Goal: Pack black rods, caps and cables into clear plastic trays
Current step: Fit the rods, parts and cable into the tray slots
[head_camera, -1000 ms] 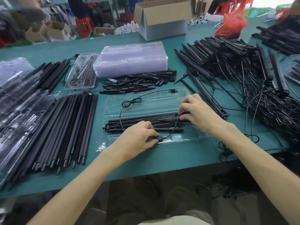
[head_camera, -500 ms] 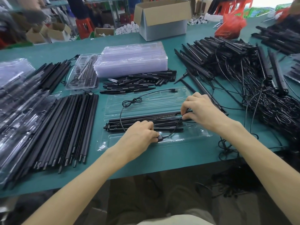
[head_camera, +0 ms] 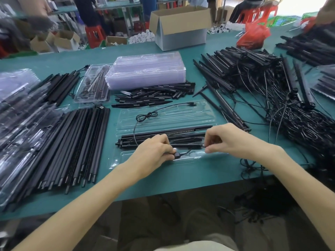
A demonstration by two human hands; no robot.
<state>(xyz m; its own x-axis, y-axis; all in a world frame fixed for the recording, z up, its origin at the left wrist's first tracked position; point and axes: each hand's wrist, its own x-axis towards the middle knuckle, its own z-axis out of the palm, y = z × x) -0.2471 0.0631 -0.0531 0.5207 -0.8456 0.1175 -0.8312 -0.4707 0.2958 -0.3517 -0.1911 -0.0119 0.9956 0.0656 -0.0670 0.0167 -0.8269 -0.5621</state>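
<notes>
Head view: left hand (head_camera: pixel 154 153) and right hand (head_camera: pixel 230 140) fingers (head_camera: pixel 210 141) pinch the cable (head_camera: pixel 186 152) strung between them.

2 hands: left hand (head_camera: pixel 154 151), right hand (head_camera: pixel 230 140). 1 open clear tray (head_camera: pixel 163 122) near centre, with 1 cable (head_camera: pixel 145 115) looped on it. Bundled rods (head_camera: pixel 163 132) in it overlap, count unclear. 1 stack of empty trays (head_camera: pixel 146 71) far centre. 1 filled tray (head_camera: pixel 92 86) left of it. 1 cardboard box (head_camera: pixel 181 29). 1 red bag (head_camera: pixel 253 36). Dozens each, uncountable: straight rods (head_camera: pixel 78 142) left, pointed caps (head_camera: pixel 154 96) centre, wired rods (head_camera: pixel 272 87) right.
</notes>
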